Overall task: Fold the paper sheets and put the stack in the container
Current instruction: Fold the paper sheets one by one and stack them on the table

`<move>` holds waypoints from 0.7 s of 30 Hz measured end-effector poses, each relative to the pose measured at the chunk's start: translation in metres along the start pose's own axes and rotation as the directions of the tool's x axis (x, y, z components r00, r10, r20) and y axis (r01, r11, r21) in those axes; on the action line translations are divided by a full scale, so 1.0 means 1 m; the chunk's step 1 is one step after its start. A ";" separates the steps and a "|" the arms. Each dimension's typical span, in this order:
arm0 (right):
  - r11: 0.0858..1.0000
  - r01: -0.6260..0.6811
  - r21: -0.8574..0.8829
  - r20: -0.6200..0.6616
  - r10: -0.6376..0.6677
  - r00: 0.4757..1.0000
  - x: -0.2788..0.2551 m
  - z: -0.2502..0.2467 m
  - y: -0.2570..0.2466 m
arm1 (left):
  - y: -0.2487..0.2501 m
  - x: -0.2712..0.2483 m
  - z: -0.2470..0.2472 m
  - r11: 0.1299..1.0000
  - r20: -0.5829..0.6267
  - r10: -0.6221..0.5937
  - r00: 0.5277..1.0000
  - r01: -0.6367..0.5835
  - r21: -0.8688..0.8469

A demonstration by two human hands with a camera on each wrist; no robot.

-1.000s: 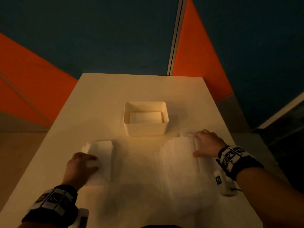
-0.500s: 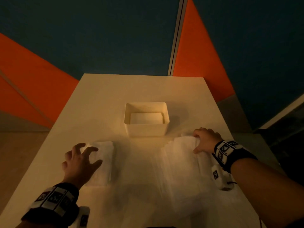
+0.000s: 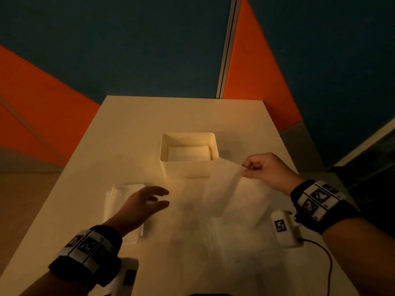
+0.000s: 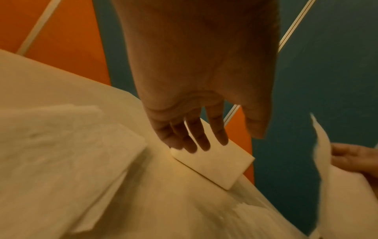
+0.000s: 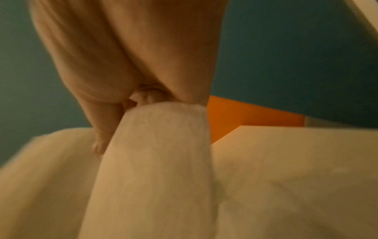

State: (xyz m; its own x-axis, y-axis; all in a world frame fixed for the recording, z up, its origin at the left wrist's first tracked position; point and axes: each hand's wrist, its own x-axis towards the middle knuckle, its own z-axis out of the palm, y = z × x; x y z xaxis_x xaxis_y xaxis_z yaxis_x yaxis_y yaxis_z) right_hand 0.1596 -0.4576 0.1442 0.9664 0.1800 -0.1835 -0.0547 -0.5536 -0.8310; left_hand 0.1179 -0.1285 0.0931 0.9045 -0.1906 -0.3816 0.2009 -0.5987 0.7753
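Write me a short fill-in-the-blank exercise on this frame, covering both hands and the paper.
1. The thin white paper sheet is pinched by the ____ hand.
2. The left hand, fingers spread, holds ____.
3. The folded white paper stack lies to the ____ of the white rectangular plastic container, as the person sees it.
4. Inside the container lies some folded ____.

Missing words: right; nothing; left; paper

right hand lifts a sheet, left hand hovers open

the right hand (image 3: 266, 170) pinches the far edge of a thin white paper sheet (image 3: 226, 193), raised off the pale cream table (image 3: 132, 133) just beside the white rectangular plastic container (image 3: 188, 167), which has folded white paper inside. the left hand (image 3: 142, 205), fingers spread, hangs over the edge of a stack of folded white sheets (image 3: 119, 201).
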 end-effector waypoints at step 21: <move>0.491 -0.309 0.814 0.226 0.221 0.949 -0.017 0.064 -0.025 | 0.046 -0.004 -0.009 0.714 0.032 0.145 0.989 -0.082 -0.696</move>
State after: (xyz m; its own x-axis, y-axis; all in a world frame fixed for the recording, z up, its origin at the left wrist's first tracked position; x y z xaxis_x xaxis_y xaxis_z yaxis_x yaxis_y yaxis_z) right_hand 0.1282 -0.3949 0.1347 0.8477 0.2324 -0.4768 -0.5300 0.3346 -0.7792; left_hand 0.1265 -0.1484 0.1351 0.9114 -0.3007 -0.2808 0.3307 0.1295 0.9348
